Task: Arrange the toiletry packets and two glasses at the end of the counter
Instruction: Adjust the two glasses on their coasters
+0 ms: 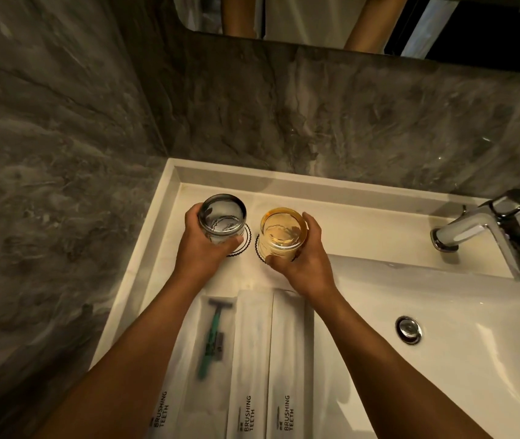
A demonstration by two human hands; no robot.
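Observation:
My left hand [203, 245] grips a clear grey glass [222, 217] over a round scalloped coaster [242, 248] near the counter's back left corner. My right hand [306, 258] grips an amber glass [281, 232] over a second coaster [259, 248] beside the first. Both glasses are upright. Closer to me, several white toiletry packets lie side by side on the counter [363, 223]: a razor packet [211, 337] showing a green razor, and two packets printed "BRUSHING TEETH" [250, 359] [288, 359]. Another such packet [160, 410] is partly hidden under my left forearm.
The white basin [442, 359] with a chrome drain [408, 329] lies to the right. A chrome tap [490, 236] stands at the right. Grey marble walls [62, 153] close the left and back sides. A mirror [315, 17] hangs above.

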